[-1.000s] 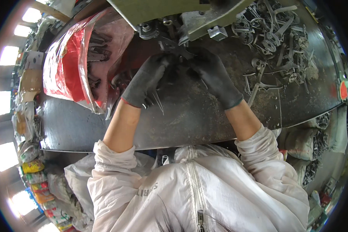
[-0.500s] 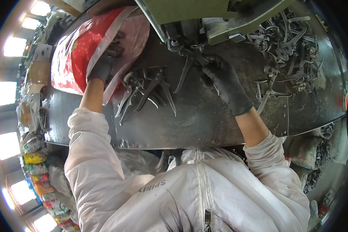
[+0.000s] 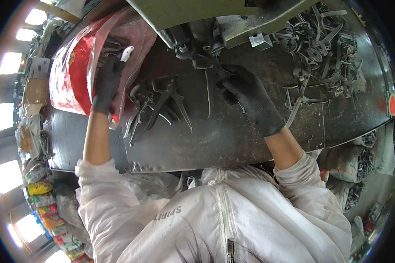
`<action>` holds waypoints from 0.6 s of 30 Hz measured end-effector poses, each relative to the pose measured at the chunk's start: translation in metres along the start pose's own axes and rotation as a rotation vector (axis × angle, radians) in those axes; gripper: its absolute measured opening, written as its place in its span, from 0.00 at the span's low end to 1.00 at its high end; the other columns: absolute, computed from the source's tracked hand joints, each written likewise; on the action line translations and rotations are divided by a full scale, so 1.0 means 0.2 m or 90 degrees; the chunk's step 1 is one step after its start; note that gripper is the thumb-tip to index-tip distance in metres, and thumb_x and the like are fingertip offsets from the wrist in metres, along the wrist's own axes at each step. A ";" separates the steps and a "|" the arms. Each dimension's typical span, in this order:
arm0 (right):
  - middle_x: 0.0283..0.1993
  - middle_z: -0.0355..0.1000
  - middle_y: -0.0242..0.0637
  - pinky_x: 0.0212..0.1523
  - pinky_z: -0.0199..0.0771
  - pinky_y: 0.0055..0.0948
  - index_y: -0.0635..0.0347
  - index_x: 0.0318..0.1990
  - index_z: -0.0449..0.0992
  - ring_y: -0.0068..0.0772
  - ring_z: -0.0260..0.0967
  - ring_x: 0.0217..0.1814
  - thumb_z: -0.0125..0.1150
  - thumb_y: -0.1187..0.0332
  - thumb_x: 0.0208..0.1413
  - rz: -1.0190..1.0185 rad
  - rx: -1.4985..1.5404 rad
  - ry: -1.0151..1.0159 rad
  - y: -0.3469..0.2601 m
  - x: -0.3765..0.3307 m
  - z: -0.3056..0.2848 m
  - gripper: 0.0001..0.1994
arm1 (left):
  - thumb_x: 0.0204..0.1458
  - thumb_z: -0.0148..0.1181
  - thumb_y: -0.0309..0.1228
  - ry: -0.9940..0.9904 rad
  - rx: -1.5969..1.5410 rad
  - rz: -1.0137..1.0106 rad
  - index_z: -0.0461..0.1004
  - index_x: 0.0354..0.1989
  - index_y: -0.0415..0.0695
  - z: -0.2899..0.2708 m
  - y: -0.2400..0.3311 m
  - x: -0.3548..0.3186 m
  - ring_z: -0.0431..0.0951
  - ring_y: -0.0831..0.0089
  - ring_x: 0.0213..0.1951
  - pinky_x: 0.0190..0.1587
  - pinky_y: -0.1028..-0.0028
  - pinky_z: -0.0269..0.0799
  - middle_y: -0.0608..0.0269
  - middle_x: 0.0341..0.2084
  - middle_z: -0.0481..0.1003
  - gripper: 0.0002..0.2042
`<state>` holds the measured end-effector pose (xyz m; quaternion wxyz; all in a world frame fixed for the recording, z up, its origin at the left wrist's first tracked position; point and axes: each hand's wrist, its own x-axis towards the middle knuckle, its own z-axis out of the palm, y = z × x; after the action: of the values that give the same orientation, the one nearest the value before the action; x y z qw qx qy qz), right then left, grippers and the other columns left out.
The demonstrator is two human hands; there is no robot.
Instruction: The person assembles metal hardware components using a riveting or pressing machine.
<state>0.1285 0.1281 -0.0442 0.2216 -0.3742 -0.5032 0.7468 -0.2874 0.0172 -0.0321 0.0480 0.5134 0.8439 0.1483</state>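
Observation:
My left hand (image 3: 107,85), in a dark glove, is at the mouth of a red and white plastic bag (image 3: 70,74). Its fingers are closed on a shiny metal part (image 3: 127,53) with small holes, which sticks out above them. More dark metal pieces lie inside the bag. My right hand (image 3: 245,90), gloved too, grips one handle of a dark plier-like hand tool (image 3: 210,83) whose head sits beneath the press's round tip (image 3: 184,50). Between the hands, several similar two-handled tools (image 3: 158,103) lie on the metal bench.
The green press (image 3: 193,13) stands over the far middle of the bench. A heap of loose metal handles and parts (image 3: 318,52) covers the right side. A small pale block (image 3: 260,41) lies by the press base. Sacks (image 3: 342,164) stand below the bench at right.
My left hand has come partly out of the bag, and a shiny metal part now shows in its fingers. My right hand keeps its grip on the tool; the whole view has shifted slightly.

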 end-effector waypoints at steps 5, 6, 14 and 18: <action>0.39 0.74 0.36 0.33 0.79 0.26 0.70 0.67 0.65 0.23 0.74 0.31 0.54 0.76 0.65 -0.013 0.003 0.040 -0.02 -0.04 0.02 0.23 | 0.62 0.62 0.29 -0.117 -0.445 -0.003 0.69 0.65 0.41 -0.27 0.58 -0.30 0.82 0.72 0.44 0.49 0.71 0.78 0.55 0.45 0.80 0.23; 0.39 0.74 0.36 0.33 0.79 0.26 0.70 0.67 0.65 0.23 0.74 0.31 0.54 0.76 0.65 -0.010 0.004 0.044 0.01 -0.04 0.04 0.23 | 0.61 0.63 0.29 -0.193 -0.450 0.025 0.68 0.67 0.41 -0.30 0.69 -0.38 0.81 0.73 0.44 0.48 0.72 0.78 0.56 0.44 0.80 0.25; 0.52 0.72 0.48 0.50 0.77 0.40 0.63 0.65 0.69 0.43 0.73 0.53 0.72 0.71 0.54 -0.347 -0.640 0.175 0.15 -0.14 -0.05 0.30 | 0.60 0.65 0.29 -0.388 -0.651 0.151 0.70 0.60 0.37 0.21 1.10 -0.56 0.76 0.79 0.32 0.37 0.76 0.74 0.64 0.37 0.76 0.21; 0.59 0.69 0.55 0.55 0.74 0.49 0.58 0.68 0.64 0.57 0.68 0.61 0.70 0.69 0.55 -0.279 -0.841 0.569 0.09 -0.47 -0.44 0.33 | 0.62 0.62 0.26 0.148 -0.013 0.419 0.71 0.59 0.39 0.46 0.76 -0.48 0.75 0.78 0.30 0.33 0.74 0.73 0.65 0.35 0.73 0.18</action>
<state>0.2559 0.1059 -0.0480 0.2762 -0.5824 -0.7643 0.0180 -0.0903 0.0159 -0.0805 -0.0939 0.7372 0.6313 0.2217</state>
